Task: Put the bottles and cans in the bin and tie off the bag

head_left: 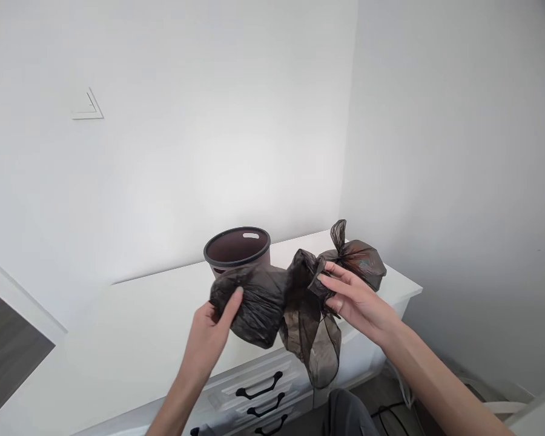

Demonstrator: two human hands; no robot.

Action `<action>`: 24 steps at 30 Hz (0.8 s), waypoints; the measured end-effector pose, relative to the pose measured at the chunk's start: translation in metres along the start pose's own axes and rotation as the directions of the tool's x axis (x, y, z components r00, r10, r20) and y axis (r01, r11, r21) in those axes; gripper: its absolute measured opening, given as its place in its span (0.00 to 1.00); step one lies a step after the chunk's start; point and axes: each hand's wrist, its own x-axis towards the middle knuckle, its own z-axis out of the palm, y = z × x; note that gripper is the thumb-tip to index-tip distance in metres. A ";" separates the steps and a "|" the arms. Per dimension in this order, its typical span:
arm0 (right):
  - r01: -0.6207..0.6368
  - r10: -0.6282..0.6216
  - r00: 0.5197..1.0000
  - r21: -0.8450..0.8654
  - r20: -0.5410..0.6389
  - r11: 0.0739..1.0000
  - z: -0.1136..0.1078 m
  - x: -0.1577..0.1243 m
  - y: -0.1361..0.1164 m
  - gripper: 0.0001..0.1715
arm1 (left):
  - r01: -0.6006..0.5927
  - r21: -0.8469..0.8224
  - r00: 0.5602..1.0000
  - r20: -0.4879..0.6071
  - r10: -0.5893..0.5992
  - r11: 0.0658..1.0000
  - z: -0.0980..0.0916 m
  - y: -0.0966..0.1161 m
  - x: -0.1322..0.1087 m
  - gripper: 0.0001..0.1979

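Observation:
Both my hands hold a thin black plastic bag [272, 306] in front of me, above a white dresser [131, 339]. My left hand [211, 333] grips the bag's crumpled left end, fingers closed round it. My right hand [349, 297] pinches the bag's bunched middle, fingers partly stretched out. A loose see-through flap of the bag hangs down between my hands. Behind the bag stands a small dark bin [237, 249] with a black rim, nothing showing inside. To the right lies a tied-up, filled black bag [358, 257] on the dresser top.
The dresser has drawers with black handles [258, 387] on its front. White walls meet in a corner behind it, with a light switch [87, 106] on the left wall. Cables [390, 412] lie on the floor at lower right.

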 end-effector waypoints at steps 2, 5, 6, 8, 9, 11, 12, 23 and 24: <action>0.049 -0.051 0.998 -0.080 -0.027 0.996 -0.005 0.001 -0.005 0.22 | 0.043 -0.068 0.995 -0.082 -0.048 0.997 -0.014 -0.002 0.005 0.25; 0.050 -0.059 0.996 -0.126 -0.071 0.991 -0.007 0.003 -0.010 0.23 | 0.093 -0.220 0.979 -0.157 -0.130 0.971 -0.047 -0.009 0.020 0.26; 0.040 -0.048 0.996 -0.114 -0.069 0.993 -0.006 0.003 -0.012 0.24 | 0.114 -0.235 0.974 -0.165 -0.156 0.965 -0.059 -0.010 0.025 0.27; 0.022 -0.025 0.999 -0.068 -0.049 0.997 0.001 0.002 -0.013 0.24 | 0.148 -0.151 0.959 -0.218 -0.179 0.977 -0.080 -0.010 0.031 0.30; 0.015 -0.017 0.999 -0.042 -0.036 0.999 0.006 0.001 -0.012 0.23 | 0.127 -0.061 0.945 -0.297 -0.140 0.990 -0.086 -0.008 0.031 0.32; 0.005 -0.005 1.000 0.013 -0.006 1.000 0.020 -0.003 -0.010 0.21 | -0.018 0.178 0.862 -0.496 0.106 0.984 -0.085 0.002 0.020 0.33; -0.003 0.002 1.000 0.035 0.016 0.999 0.029 -0.005 -0.009 0.20 | -0.118 0.310 0.793 -0.542 0.277 0.943 -0.077 0.010 0.010 0.31; 0.133 -0.068 0.981 -0.379 0.182 0.916 0.087 -0.043 -0.030 0.25 | -0.355 0.340 0.912 0.329 0.244 0.871 -0.008 0.073 -0.066 0.16; 0.202 -0.130 0.976 -0.488 0.177 0.849 0.085 -0.046 -0.032 0.25 | -0.321 0.308 0.926 0.301 0.228 0.896 -0.015 0.074 -0.064 0.15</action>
